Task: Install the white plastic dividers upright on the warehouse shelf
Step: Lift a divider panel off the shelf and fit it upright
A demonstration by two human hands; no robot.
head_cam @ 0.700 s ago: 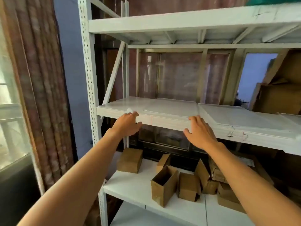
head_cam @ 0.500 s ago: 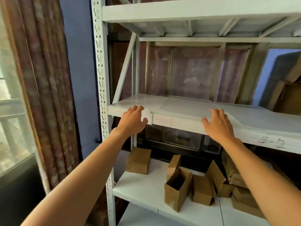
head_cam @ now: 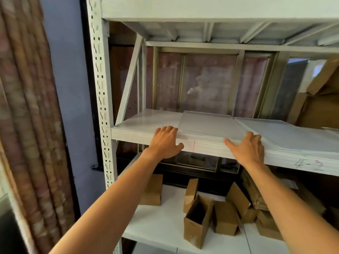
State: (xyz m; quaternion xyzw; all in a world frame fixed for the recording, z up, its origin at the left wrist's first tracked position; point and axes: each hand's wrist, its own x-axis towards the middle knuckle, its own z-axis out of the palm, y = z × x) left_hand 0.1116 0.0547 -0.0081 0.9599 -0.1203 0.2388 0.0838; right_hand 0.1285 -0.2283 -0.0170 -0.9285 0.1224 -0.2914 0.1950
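A white plastic divider (head_cam: 209, 125) lies flat on the middle shelf (head_cam: 132, 133) of a white metal rack. Its near edge runs along the shelf's front edge and its far edge reaches close to the back. A second white sheet (head_cam: 286, 133) lies flat just to its right and overlaps its right side.

The left hand (head_cam: 166, 142) rests on the shelf's front edge at the divider's front left corner. Its fingers are spread and only lightly bent, with the tips on top by the sheet's edge and the thumb out against the front face of the shelf. The right hand (head_cam: 246, 147) rests on the divider's front right corner, with loose fingers laid over the top and the thumb stretched left along the front lip. Neither hand visibly closes round the sheet; whether a thumb catches under its edge I cannot tell.

A thin red mark (head_cam: 194, 146) sits on the front face between the hands, and faint handwriting (head_cam: 308, 165) shows further right. The slotted post (head_cam: 100, 88) stands at the shelf's left front corner. Small cardboard boxes (head_cam: 198, 224), one of them open-topped, crowd the lower shelf (head_cam: 157, 228)
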